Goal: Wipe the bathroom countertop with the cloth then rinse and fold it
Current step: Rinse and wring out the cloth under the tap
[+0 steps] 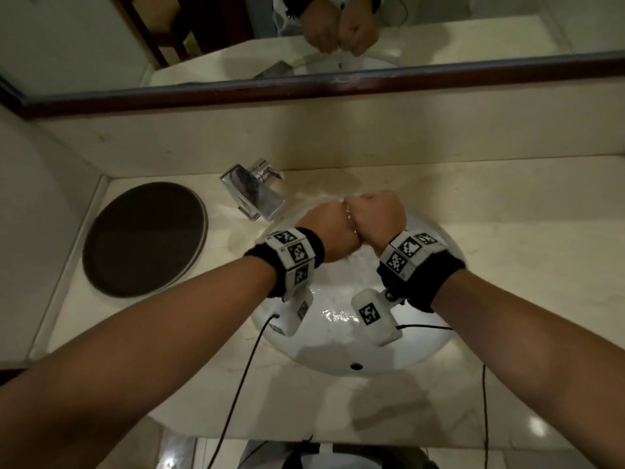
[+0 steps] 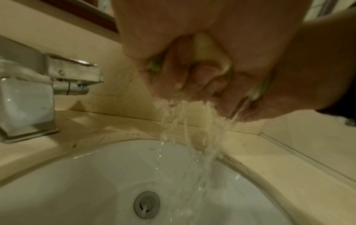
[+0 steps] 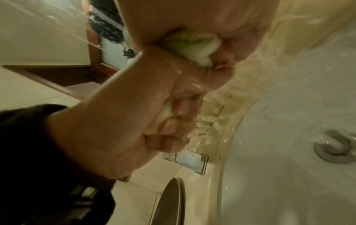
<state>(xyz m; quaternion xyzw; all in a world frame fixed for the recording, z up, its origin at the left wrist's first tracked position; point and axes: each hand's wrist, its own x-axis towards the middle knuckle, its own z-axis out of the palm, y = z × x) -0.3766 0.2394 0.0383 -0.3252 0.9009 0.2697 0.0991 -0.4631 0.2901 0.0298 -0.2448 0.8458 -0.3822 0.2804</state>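
While water streams into the sink (image 2: 80,179) — cloth (image 3: 189,45) twisted between both fisted hands, left hand (image 1: 324,228) against right hand (image 1: 377,218).

Honestly nothing readable in these shots. The sink (image 2: 115,164) has a tiny grey maker's mark printed on its inner wall just under the back rim, but it's way too small and blurry to make out. The wrist bands (image 1: 294,252) right above the sink only carry black and white square code patterns, no letters or numbers on them
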